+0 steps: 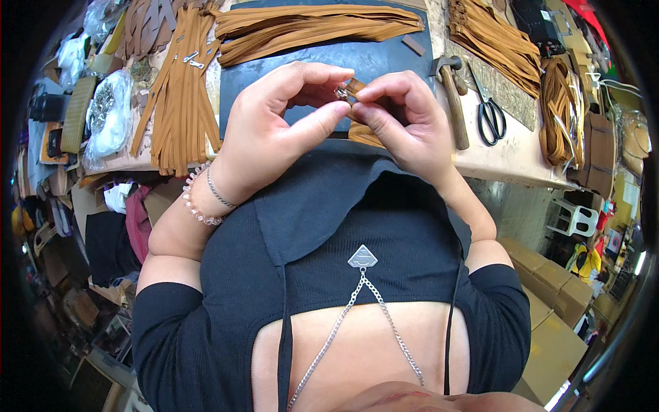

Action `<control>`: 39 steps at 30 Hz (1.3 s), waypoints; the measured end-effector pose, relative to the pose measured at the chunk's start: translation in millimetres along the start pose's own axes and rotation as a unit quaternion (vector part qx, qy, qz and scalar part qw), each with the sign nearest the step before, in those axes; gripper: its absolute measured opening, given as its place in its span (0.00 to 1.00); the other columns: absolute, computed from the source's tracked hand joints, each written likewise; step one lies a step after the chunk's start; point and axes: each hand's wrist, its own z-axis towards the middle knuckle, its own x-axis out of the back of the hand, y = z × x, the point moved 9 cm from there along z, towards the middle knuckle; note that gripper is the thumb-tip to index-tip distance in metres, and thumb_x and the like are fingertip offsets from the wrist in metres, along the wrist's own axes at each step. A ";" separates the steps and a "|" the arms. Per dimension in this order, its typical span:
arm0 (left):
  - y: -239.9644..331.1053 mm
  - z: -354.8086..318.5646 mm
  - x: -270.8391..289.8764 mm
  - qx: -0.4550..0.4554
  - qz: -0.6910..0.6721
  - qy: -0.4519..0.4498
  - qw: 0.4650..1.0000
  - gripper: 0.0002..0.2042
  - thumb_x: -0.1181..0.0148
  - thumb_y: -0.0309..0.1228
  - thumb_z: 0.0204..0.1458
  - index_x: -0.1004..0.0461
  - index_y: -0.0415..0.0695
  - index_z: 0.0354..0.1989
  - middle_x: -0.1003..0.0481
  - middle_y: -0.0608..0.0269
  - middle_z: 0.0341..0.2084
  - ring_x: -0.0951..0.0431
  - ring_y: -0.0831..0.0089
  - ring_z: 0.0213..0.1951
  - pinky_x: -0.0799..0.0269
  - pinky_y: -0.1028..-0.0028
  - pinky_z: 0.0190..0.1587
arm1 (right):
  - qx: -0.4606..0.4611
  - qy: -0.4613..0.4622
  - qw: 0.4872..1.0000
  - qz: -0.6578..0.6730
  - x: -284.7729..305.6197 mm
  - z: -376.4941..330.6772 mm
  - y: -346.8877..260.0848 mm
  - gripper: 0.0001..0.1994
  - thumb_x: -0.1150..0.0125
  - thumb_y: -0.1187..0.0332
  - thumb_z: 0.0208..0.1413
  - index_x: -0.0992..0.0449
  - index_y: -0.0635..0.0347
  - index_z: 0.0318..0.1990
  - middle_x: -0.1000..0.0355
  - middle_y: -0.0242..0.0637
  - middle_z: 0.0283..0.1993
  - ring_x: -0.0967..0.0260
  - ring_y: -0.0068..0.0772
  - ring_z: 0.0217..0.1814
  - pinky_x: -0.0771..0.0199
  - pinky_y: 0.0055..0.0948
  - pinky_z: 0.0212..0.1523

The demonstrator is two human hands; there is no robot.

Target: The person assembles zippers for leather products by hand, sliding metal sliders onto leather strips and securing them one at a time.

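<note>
Over the near edge of the dark work mat (pixel 257 82), my two hands meet fingertip to fingertip. Between the thumb and fingers of my left hand (pixel 285 113) is a small shiny metal zipper slider (pixel 341 92). My right hand (pixel 403 113) pinches the end of a brown zipper tape (pixel 355 87) right beside the slider. More of that tape (pixel 365 134) hangs below the fingers at the table edge. Whether the tape is inside the slider I cannot tell, since the fingertips cover the spot.
Brown zippers (pixel 316 31) lie across the mat's far side. Another bundle (pixel 182 103), with loose sliders (pixel 195 64) on it, is to the left. On the right are a hammer (pixel 452 103), black-handled scissors (pixel 491 120), a zipper pile (pixel 494 44) and a coiled brown bundle (pixel 559 113).
</note>
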 end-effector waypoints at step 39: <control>-49.1 -8.6 -14.3 0.261 -0.264 -0.087 0.924 0.08 0.39 0.32 0.59 0.22 0.39 0.38 0.20 0.63 0.30 0.20 0.79 0.33 0.24 0.81 0.38 | -0.133 -0.038 0.988 0.060 -5.5 -2.3 20.4 0.10 0.36 0.75 0.54 0.24 0.65 0.44 0.24 0.33 0.41 0.26 0.19 0.44 0.25 0.21 0.49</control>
